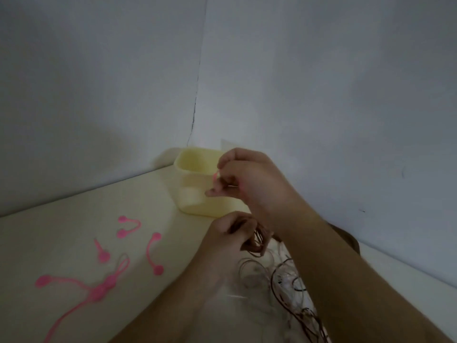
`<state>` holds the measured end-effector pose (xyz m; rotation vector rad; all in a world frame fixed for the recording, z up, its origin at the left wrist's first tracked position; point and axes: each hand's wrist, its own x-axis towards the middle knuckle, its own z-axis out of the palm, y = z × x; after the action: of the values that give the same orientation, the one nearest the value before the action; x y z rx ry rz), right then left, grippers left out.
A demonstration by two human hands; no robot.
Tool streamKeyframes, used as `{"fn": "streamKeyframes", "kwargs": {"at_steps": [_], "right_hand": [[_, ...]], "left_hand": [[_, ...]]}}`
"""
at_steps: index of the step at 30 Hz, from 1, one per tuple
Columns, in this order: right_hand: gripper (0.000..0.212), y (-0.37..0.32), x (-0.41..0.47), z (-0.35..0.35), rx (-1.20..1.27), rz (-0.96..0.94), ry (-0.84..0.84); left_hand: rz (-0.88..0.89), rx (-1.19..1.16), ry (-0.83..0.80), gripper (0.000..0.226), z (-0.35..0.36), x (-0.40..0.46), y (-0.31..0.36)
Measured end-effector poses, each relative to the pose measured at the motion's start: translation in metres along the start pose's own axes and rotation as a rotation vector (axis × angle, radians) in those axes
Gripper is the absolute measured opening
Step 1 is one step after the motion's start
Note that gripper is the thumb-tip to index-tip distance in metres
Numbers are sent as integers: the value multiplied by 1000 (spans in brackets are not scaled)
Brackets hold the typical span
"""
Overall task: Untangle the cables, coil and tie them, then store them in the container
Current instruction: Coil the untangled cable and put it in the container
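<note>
- Head view: the cream container [195,184] stands on the tabletop [74,238], in the corner by the wall
- Right hand [247,179], in front of the container, pinches a pink tie [215,175] between its fingertips
- Left hand [227,233], just nearer than the container, grips a coiled brown cable [257,241]
- Tangled cables [284,285] lie nearer than the container, under the forearms
- Loose pink ties [153,253] lie left of the container on the tabletop

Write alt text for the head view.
Over a pale table, the left hand grips a brown cable coil while the right hand pinches a pink tie before a yellow container. More pink ties lie left.
</note>
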<state>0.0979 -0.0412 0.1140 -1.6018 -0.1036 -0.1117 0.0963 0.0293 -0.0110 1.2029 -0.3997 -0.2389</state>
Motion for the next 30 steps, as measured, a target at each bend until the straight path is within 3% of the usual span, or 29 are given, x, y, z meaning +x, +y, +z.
{"fn": "streamKeyframes", "kwargs": {"at_steps": [2,8,15,22,30], "right_hand": [[22,-12,-26,-29,80,-57,-16],[28,-7,-86,-86,-99,-63,69],[27,11,-88,-91,-332,-37,107],[28,23,-81,-91,-245,87,43],[23,30,-81,-88,-469,-12,175]], "left_hand": [[6,-46,-24,16,-2,0,2],[17,-84,-60,20,2,0,8],[31,-17,-87,22,7,0,3],[49,-32,-108,23,7,0,0],[44,-34,-121,25,9,-2,1]]}}
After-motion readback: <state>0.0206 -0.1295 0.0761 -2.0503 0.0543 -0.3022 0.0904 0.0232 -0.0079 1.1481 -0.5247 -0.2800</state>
